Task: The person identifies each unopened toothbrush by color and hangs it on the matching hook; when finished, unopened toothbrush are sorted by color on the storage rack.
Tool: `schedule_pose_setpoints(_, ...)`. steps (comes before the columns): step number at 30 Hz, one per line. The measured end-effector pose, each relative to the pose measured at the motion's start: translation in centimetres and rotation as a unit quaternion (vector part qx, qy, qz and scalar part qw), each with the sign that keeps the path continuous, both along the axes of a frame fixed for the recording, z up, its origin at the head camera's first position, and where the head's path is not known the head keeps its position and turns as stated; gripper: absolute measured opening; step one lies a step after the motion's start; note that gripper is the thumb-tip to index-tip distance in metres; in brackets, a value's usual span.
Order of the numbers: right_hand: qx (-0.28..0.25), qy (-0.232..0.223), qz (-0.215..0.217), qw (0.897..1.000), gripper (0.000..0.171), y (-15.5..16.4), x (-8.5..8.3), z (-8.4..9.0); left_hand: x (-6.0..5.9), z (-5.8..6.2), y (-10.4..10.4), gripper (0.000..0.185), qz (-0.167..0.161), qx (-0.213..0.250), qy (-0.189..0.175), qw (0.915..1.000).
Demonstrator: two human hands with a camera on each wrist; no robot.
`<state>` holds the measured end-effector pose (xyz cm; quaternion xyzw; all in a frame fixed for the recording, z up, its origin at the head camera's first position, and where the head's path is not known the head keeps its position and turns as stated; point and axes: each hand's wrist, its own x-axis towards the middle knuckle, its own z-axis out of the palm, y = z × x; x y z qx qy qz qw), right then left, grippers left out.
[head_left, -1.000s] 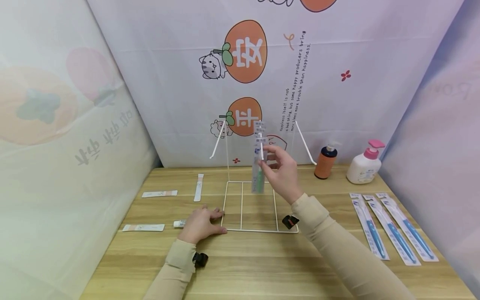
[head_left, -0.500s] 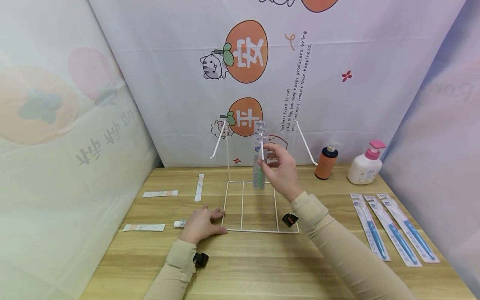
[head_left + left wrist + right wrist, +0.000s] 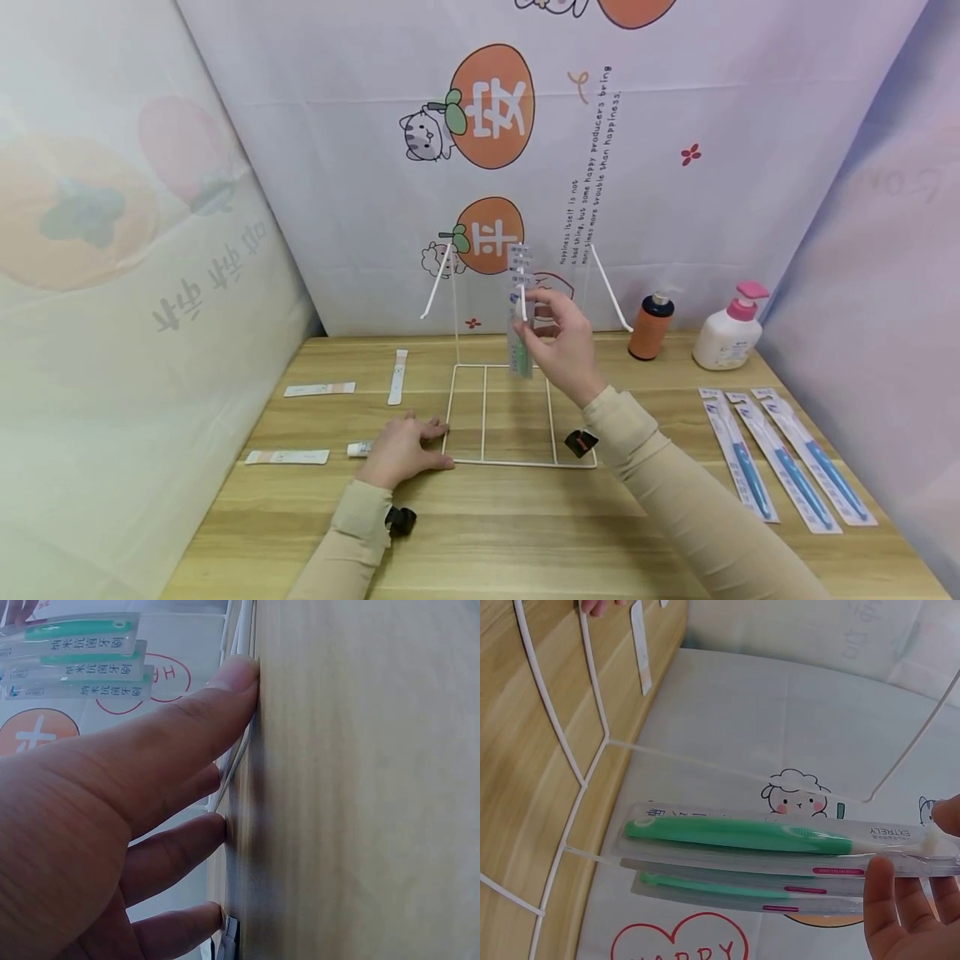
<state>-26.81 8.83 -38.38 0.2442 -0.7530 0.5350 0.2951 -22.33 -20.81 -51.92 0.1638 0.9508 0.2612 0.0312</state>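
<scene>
In the head view a white wire rack (image 3: 483, 408) stands on the table with three hooks at its upper end. Three packaged green toothbrushes hang one behind another on its middle hook. My right hand (image 3: 562, 337) pinches the front packaged toothbrush (image 3: 522, 362) near its upper end, thumb on one side and fingers on the other. Its green handle (image 3: 742, 834) points away from the fingers in the right wrist view. My left hand (image 3: 397, 450) rests on the front left corner of the rack's base. In the left wrist view the extended thumb (image 3: 232, 673) touches the base wire.
Beside the left hand lies a small white tube (image 3: 358, 449), partly hidden. Slim white packets (image 3: 319, 388) lie farther left. Three packaged blue toothbrushes (image 3: 787, 462) lie at the right. Behind them stand an orange pump bottle (image 3: 650, 327) and a white one with a pink pump (image 3: 727, 337).
The front green toothbrush package has slid slightly back along the hook toward the others, and its lower end has swung a little right. The left hand has stayed in place.
</scene>
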Motion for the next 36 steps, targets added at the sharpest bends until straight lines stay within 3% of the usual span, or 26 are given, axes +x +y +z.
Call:
schedule_pose_setpoints(9,0.013,0.004,-0.002,1.000,0.050,3.3,0.6,-0.8,0.0,-0.1,0.0,0.063,0.001,-0.003,0.000,1.0000)
schedule_pose_setpoints(17,0.055,0.009,-0.041,0.998,0.054,11.0,1.0,-2.9,-0.1,-0.1,0.1,0.063,0.004,0.002,-0.001,1.0000)
schedule_pose_setpoints(20,0.090,-0.012,-0.052,0.995,0.053,14.8,1.4,-3.6,0.0,-0.1,0.1,0.063,0.003,0.003,0.002,1.0000)
schedule_pose_setpoints(23,0.148,-0.073,-0.065,0.984,0.051,19.2,1.9,-4.3,0.0,-0.2,0.1,0.064,0.005,0.005,-0.001,1.0000)
schedule_pose_setpoints(28,0.221,-0.177,-0.086,0.955,0.055,26.3,3.0,-5.6,0.0,-0.3,0.0,0.064,0.011,0.007,-0.007,0.9999)
schedule_pose_setpoints(36,0.257,-0.208,-0.091,0.939,0.060,34.0,3.2,-8.6,-0.1,-0.2,0.1,0.065,0.009,0.008,-0.004,0.9999)
